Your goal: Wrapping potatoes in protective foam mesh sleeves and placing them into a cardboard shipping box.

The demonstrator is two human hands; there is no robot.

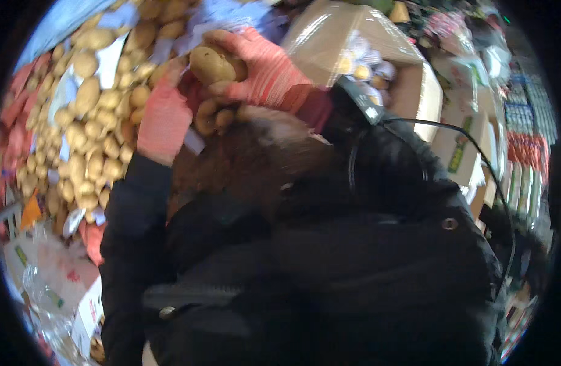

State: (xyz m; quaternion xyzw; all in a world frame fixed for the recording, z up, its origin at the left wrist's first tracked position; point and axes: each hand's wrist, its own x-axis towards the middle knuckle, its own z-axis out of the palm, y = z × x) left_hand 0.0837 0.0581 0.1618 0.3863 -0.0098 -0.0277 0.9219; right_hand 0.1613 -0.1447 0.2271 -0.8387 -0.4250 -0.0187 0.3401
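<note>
My right hand [271, 68], in a pinkish-red knitted glove, is closed around a large potato [212, 65]; part of another potato shows behind it, between the fingers. My left hand [165, 119], gloved alike, is at the left of that potato, its fingers blurred and partly hidden, so whether it grips anything cannot be told. Several smaller potatoes [207, 116] lie just below the hands. A large heap of potatoes [88, 132] with scraps of pale paper [110, 61] among them spreads to the left.
An open cardboard box [408, 91] with wrapped round produce [363, 72] stands to the right. More cartons [459, 137] and packaged goods [527, 151] are farther right. Blue cloth or sheeting [56, 27] covers the upper left. Clear plastic [47, 293] and a carton lie lower left. A black cable [472, 146] hangs at my right side.
</note>
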